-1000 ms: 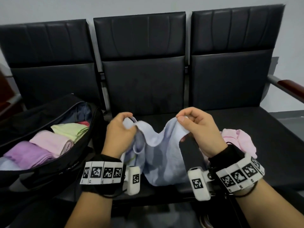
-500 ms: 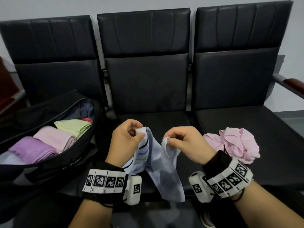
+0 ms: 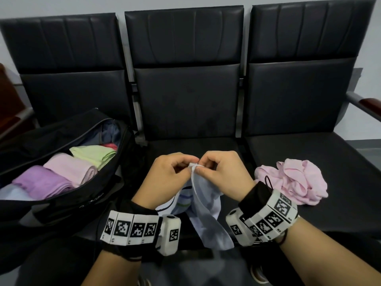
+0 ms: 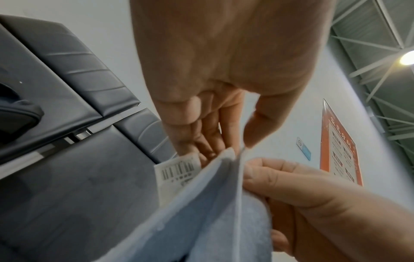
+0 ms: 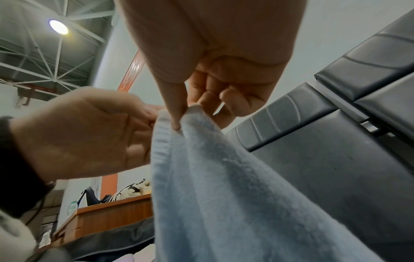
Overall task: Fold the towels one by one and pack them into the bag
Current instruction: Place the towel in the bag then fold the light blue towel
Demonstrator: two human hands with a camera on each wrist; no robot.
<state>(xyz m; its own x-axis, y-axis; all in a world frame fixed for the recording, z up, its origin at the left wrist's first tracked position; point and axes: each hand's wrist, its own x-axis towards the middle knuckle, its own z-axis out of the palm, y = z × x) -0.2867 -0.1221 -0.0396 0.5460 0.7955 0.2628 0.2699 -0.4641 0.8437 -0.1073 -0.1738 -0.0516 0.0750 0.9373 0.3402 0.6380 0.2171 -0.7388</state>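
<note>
A pale blue towel with coloured stripes hangs doubled over the middle seat's front edge. My left hand and right hand meet above it, each pinching a top corner so the two corners touch. In the left wrist view the left hand pinches the towel beside its barcode tag. Thumb and forefinger of the right hand nip the towel in the right wrist view. An open black bag on the left seat holds several folded towels. A crumpled pink towel lies on the right seat.
Three joined black padded seats with high backs stand against a grey wall. A wood-capped armrest sticks out at the far right. The bag's flap leans open toward the left seat's back.
My hands have come together from well apart, bringing the two top corners of the blue towel to meet. The towel now hangs folded in half.
</note>
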